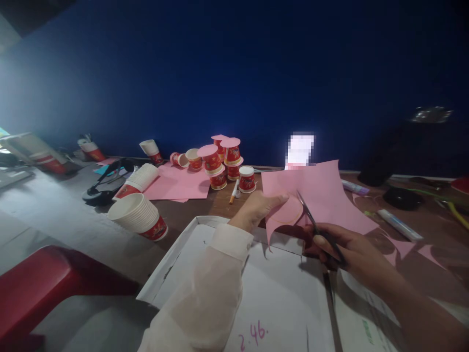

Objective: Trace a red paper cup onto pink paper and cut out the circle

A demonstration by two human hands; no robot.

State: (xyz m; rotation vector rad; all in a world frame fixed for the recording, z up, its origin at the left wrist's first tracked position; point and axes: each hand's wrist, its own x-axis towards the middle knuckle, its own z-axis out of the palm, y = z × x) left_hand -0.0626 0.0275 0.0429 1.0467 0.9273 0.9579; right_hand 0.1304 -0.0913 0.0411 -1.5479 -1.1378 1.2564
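Lying nearest, the white box (282,298) is spreading beneath both wrists, and its raised rim could be catching a sleeve (230,242) and jolting the work. Just beyond it, the right hand (344,247) is closing around the handles of the scissors (311,217), whose blades are reaching into the pink sheet (322,195); whether they are standing apart or together, I cannot tell. The left hand (256,208) is clamping that sheet beside a faint curved line, thumb on top, most fingers hiding from view. With the sheet hanging partly unsupported over the box's far edge, it could be flexing under the blades, so the cut could be wandering off the curve. The left thumb is pointing towards the blade tips, so a slip could be nicking it. A narrow tail of paper is drooping below and could be tearing under a tug. To the right, pink scraps (401,249) are lying near the right forearm, where they could be snagging. Farther off, red cups (210,159) are standing stacked with pink discs on top, and a bump from the sheet's far edge could be toppling them.
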